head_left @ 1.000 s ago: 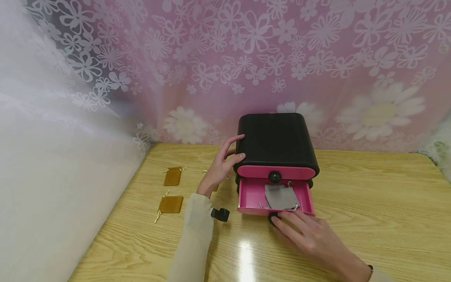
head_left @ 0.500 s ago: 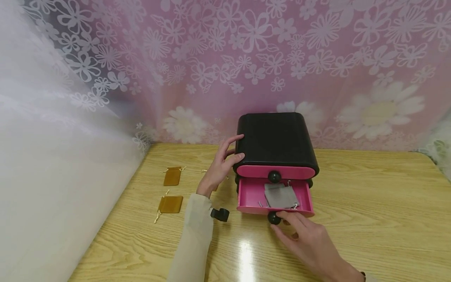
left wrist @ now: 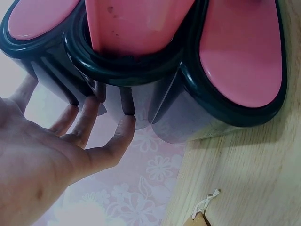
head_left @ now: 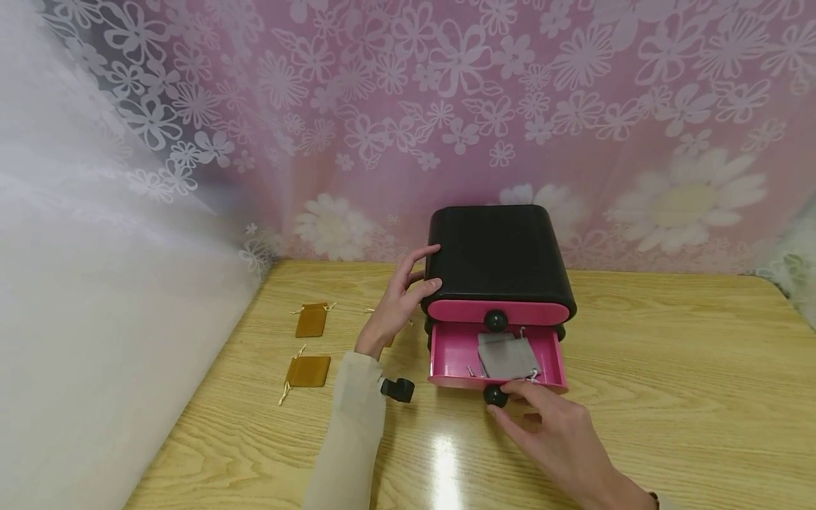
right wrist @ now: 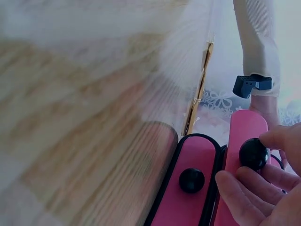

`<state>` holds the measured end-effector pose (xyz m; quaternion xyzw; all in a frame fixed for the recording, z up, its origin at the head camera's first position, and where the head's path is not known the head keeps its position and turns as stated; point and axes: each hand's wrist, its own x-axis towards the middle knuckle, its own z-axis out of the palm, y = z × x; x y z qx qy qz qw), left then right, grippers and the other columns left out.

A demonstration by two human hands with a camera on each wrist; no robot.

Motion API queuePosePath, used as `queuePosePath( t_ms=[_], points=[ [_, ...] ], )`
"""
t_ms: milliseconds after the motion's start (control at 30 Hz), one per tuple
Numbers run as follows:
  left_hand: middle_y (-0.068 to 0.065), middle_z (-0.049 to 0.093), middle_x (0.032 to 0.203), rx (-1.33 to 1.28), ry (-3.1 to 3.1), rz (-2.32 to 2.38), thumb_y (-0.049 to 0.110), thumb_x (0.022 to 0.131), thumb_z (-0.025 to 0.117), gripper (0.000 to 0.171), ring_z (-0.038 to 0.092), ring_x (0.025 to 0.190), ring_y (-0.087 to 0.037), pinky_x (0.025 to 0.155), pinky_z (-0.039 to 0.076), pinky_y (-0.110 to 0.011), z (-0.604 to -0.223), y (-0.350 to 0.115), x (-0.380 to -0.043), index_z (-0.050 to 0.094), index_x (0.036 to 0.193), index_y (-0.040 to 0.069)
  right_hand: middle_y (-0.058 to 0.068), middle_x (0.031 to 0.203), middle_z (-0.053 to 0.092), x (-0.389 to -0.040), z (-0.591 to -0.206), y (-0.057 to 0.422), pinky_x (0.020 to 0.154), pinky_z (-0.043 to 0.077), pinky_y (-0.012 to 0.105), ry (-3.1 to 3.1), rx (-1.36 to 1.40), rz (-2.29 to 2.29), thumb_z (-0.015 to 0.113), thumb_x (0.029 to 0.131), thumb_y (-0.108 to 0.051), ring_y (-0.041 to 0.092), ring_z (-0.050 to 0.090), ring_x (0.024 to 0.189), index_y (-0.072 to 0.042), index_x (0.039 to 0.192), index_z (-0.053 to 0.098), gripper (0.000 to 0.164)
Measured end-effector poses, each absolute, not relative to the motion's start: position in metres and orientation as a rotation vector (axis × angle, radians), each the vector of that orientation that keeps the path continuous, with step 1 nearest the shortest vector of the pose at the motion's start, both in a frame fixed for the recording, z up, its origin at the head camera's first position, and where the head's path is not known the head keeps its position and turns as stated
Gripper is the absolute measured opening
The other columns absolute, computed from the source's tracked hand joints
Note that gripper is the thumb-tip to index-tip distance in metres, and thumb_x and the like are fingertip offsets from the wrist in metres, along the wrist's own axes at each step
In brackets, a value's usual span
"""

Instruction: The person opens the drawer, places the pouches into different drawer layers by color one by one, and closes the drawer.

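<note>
A black cabinet (head_left: 497,248) with pink drawer fronts stands on the table. Its middle drawer (head_left: 455,347) is pulled out, and a grey drawstring pouch (head_left: 508,356) lies inside it. My right hand (head_left: 567,435) pinches that drawer's round black knob (head_left: 496,396) between thumb and fingers. The right wrist view shows the same knob (right wrist: 253,154) against the fingertips. On the cabinet's left side rests my left hand (head_left: 398,304), thumb and fingertips touching the black shell. From the left wrist, the fingers (left wrist: 123,134) press along the shell's side.
Two brown drawstring pouches (head_left: 311,320) lie on the table to the left. More brown fabric shows partly behind the left wrist. A black wrist device (head_left: 398,389) juts from the left sleeve. Behind the table hangs a pink floral curtain (head_left: 408,127).
The right hand has shifted its fingers on the knob, uncovering more of it, and its wrist has moved slightly left. Drawer, pouch and left hand stay about where they were.
</note>
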<state>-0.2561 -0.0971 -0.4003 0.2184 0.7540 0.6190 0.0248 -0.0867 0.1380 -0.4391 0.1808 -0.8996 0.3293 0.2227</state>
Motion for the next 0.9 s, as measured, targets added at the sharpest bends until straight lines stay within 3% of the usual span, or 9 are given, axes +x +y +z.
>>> queuePosePath(
  t_ms=[900],
  points=[
    [0.005,0.032,0.161,0.7,2.297,1.942,0.03,0.101,0.055,0.052,0.047,0.141,-0.029,0.109,0.048,-0.054,-0.401,-0.096,-0.257,0.044,0.151,0.038,-0.007,0.089,0.075,-0.111,-0.436,0.142,0.061,0.059,0.02,-2.432,0.448,1.064,0.09,0.074,-0.006,0.013,0.073,0.077,-0.016,0.1,0.073,0.033]
  ],
)
